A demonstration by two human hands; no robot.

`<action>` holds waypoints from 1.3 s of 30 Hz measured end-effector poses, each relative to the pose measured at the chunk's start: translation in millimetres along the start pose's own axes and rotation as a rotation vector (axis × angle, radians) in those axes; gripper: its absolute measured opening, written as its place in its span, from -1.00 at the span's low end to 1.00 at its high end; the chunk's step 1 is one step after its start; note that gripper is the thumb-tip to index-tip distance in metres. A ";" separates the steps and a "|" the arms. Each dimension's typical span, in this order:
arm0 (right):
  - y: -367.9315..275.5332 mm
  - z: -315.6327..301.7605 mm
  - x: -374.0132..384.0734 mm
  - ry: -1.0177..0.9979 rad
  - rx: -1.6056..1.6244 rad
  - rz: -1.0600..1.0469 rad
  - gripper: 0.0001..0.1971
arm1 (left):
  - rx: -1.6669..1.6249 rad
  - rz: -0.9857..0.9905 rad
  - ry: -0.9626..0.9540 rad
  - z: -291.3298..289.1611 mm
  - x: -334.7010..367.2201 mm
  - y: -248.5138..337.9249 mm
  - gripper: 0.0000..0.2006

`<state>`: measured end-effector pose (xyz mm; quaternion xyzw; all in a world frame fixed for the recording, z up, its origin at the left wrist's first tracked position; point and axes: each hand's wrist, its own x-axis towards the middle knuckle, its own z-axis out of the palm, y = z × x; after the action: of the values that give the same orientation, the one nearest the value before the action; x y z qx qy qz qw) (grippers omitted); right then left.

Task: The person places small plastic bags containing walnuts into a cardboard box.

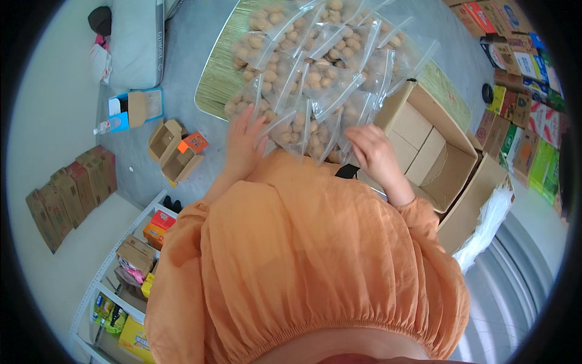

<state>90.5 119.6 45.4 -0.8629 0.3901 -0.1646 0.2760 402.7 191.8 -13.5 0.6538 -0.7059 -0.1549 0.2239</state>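
Note:
Many clear zip bags of walnuts (321,76) lie piled and overlapping on a green wood-grain table (213,91). At the pile's near left edge is my left hand (244,139), its fingers stretched out and apart beside a bag, holding nothing. My right hand (377,151) is at the near right edge, fingers curled together against the rim of a front zip bag (327,130). Whatever lies between those fingertips is hidden. Just right of that hand stands an open cardboard box (442,142) with bare inner walls.
Another carton (470,203) with white plastic sheeting (485,227) adjoins the open box. Stacked cartons (518,115) line the right wall. Small open boxes (173,148) sit on the floor at left. A white shelf rack (115,261) stands near left, with flattened cardboard (73,188) against the wall.

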 end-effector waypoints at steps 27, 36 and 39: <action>-54.3 44.7 -21.5 -0.039 -0.249 -0.075 -0.66 | -0.227 0.053 -0.104 -31.7 1.7 -28.3 -0.79; -55.7 50.4 -17.8 -0.122 -0.187 -0.124 -0.61 | -0.283 0.047 -0.042 -34.0 -10.6 -29.9 -0.78; -56.2 54.3 -18.7 -0.106 -0.152 -0.133 -0.61 | -0.274 -0.008 -0.068 -35.0 -11.0 -28.1 -0.80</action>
<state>138.4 183.3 35.0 -0.9127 0.3283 -0.1068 0.2185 445.3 202.5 0.6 0.6144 -0.6828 -0.2728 0.2862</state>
